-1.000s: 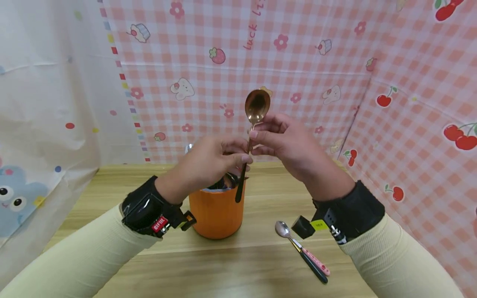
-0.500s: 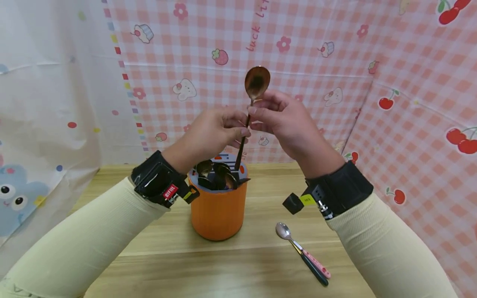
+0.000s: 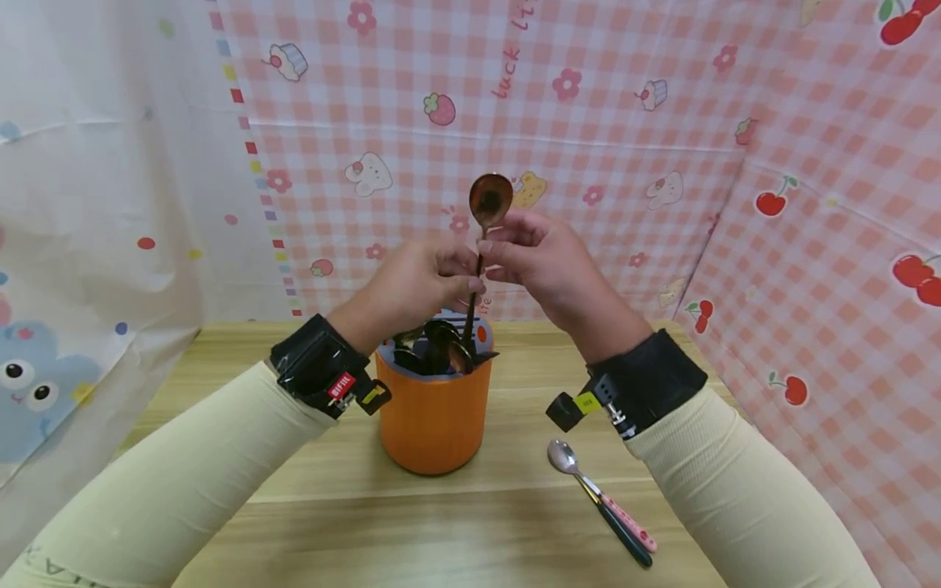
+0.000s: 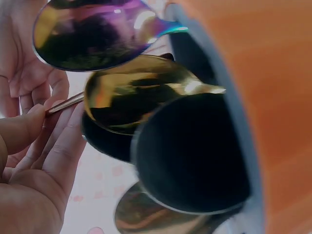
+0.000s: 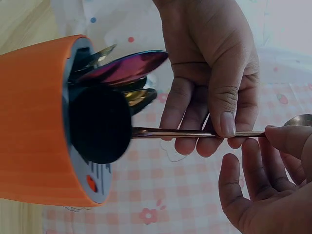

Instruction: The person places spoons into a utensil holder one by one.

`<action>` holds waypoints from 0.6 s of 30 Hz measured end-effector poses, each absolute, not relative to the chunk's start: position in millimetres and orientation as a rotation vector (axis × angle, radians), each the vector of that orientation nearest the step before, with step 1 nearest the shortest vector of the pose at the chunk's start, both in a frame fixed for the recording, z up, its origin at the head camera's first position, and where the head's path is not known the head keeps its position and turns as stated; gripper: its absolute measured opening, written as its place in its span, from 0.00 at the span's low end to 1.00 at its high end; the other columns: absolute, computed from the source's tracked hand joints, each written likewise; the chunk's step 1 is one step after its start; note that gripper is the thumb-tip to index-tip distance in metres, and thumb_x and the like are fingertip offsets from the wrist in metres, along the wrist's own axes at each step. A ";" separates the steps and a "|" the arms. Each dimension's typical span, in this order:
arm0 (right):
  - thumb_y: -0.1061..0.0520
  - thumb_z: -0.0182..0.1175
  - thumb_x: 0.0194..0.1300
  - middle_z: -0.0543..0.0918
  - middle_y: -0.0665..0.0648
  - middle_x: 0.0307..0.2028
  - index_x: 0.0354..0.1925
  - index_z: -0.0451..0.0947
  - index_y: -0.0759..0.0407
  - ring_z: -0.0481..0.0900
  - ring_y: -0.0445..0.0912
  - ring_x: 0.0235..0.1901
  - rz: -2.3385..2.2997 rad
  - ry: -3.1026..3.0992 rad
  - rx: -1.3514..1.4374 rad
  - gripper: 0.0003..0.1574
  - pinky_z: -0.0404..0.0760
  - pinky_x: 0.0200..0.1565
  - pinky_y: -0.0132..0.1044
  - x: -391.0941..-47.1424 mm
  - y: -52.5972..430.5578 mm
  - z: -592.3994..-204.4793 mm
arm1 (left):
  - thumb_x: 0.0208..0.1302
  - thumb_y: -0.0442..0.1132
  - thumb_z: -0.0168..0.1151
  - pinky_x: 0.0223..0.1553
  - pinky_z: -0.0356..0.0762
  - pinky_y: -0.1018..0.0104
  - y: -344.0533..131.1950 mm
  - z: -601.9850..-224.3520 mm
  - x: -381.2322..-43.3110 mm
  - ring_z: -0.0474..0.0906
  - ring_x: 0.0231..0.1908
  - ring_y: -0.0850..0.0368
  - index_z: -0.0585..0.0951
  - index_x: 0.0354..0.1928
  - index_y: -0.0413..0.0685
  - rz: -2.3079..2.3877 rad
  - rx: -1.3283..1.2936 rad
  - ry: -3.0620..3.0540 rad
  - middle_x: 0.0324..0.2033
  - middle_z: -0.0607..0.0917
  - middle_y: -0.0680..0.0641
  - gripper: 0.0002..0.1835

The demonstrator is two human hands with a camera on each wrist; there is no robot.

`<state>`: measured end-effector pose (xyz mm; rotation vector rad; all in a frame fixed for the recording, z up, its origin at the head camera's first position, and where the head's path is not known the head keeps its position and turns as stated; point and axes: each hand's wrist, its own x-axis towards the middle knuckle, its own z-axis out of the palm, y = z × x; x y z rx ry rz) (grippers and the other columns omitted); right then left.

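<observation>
A copper-coloured spoon (image 3: 491, 198) stands nearly upright, bowl up, over the orange utensil holder (image 3: 434, 420). My left hand (image 3: 412, 286) pinches its handle between thumb and fingers. Just higher, near the bowl, the thumb and fingers of my right hand (image 3: 547, 261) pinch it too. In the right wrist view, the handle (image 5: 170, 132) runs behind a dark round spoon bowl (image 5: 100, 124) at the holder's slotted grey top. That bowl hides the handle's tip, so I cannot tell how deep it sits. Gold (image 4: 141, 92) and rainbow-coloured (image 4: 97, 34) spoons stick out of the holder.
On the wooden table (image 3: 353, 523), right of the holder, lie a spoon with a pink handle (image 3: 628, 523) and a dark-green-handled utensil (image 3: 621, 535), crossing each other. Patterned cloth (image 3: 559, 122) hangs behind and on both sides.
Both hands first raised the copper spoon above the holder, then brought it down and slightly left, its handle now at the holder's top. The holder and the utensils on the table stay put.
</observation>
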<state>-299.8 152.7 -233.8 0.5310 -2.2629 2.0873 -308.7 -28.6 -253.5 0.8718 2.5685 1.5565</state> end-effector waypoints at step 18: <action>0.60 0.61 0.68 0.78 0.60 0.53 0.58 0.73 0.59 0.75 0.50 0.53 1.880 -2.448 0.474 0.20 0.72 0.60 0.47 -300.3 151.1 -245.5 | 0.68 0.49 0.62 0.47 0.81 0.57 -45.8 -254.7 -306.6 0.82 0.43 0.56 0.79 0.58 0.50 1.282 0.664 2.805 0.48 0.86 0.47 0.20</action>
